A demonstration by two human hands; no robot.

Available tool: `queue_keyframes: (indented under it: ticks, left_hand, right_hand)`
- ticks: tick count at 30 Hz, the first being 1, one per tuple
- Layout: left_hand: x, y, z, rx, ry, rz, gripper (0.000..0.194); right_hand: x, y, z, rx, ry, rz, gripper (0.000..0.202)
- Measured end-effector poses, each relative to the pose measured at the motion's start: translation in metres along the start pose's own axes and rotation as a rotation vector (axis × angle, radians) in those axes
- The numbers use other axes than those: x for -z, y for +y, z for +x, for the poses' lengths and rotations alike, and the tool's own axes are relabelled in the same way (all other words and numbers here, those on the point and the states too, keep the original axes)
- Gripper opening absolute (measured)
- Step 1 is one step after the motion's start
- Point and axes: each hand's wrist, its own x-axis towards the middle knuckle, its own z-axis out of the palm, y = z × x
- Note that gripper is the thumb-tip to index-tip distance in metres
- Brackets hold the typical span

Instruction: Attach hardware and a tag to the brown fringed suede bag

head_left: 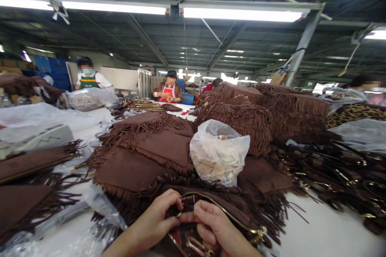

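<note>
A dark brown fringed bag (238, 204) lies in front of me with its gold-toothed zipper undone and its mouth gaping. At the left side of this opening, my left hand (158, 219) is closed, thumb and finger pinching the bag's edge near a small gold glint. My right hand (218, 225) is closed too, over the opening, its fingertips almost meeting the left ones. What the right fingers pinch, if anything, is hidden. Below them a gold metal clasp (196, 245) shows beside the right hand. The zipper's gold end (261, 233) hangs at the right.
Stacked brown fringed pieces (129, 166) lie behind the bag, with a taller pile (241, 116) beyond. A clear plastic bag (220, 152) of small parts stands among them. Dark straps with gold hardware (337, 172) heap at right. Plastic wrap (90, 225) lies left. Co-workers sit across the table.
</note>
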Motion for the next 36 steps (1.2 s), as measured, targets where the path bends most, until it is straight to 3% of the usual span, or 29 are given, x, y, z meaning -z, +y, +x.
queue_keyframes:
  ticks: [4,9,12,17,23,32,36]
  left_hand:
    - [-0.003,-0.007,0.002,0.018,0.014,-0.016,0.012]
    - [0.0,-0.002,0.0,0.035,-0.017,-0.037,0.017]
    - [0.0,0.001,0.0,0.039,-0.019,-0.031,0.018]
    - [0.001,0.001,0.002,0.054,-0.02,-0.062,0.016]
    - [-0.001,0.002,0.001,0.031,-0.029,-0.075,0.022]
    - [0.003,0.002,-0.002,0.024,-0.056,-0.108,0.021]
    - [0.005,0.003,-0.003,-0.002,-0.075,-0.141,0.008]
  right_hand:
    - [-0.003,0.005,0.002,0.091,0.053,-0.288,0.035]
    - [-0.006,0.019,0.008,0.016,0.029,-0.579,0.015]
    - [-0.007,0.021,0.008,0.01,0.054,-0.612,0.015]
    - [-0.01,0.023,0.006,-0.055,-0.032,-0.652,0.013]
    - [-0.011,0.029,0.013,0.01,0.083,-0.641,0.019]
    - [-0.013,0.025,0.013,0.075,0.132,-0.65,0.019]
    - [-0.013,0.028,0.017,0.112,0.144,-0.713,0.017]
